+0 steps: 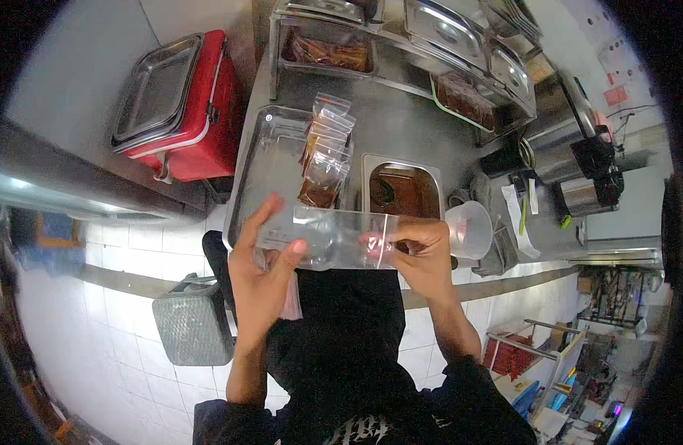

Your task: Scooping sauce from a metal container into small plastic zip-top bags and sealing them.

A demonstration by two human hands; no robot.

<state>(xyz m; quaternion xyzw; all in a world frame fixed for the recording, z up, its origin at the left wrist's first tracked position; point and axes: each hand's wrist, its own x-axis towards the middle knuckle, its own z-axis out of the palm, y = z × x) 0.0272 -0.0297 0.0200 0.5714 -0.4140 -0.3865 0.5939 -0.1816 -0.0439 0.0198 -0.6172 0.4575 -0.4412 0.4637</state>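
A clear zip-lock bag [341, 236] stretches sideways in front of me, flat and with nothing visible inside. My right hand [424, 253] pinches it at the zip end. My left hand [263, 278] is near the bag's other end, thumb and index finger spread apart. Under that palm, a bundle of plastic bags [292, 300] with pinkish edges sticks out, held by the curled lower fingers, which are mostly hidden. Beyond the hands, several filled zip-lock bags [326, 161] with brown contents overlap in a row on a metal tray [272, 161]. A steel pan [402, 186] of dark brown liquid, with a dark utensil in it, stands to their right.
A clear plastic cup [469, 229] and a grey cloth [496, 253] lie right of the pan. Across the back runs a steel shelf [397, 50] with lidded pans. A red cooler box [202, 117] stands left, and a grey bin [194, 322] is on the floor.
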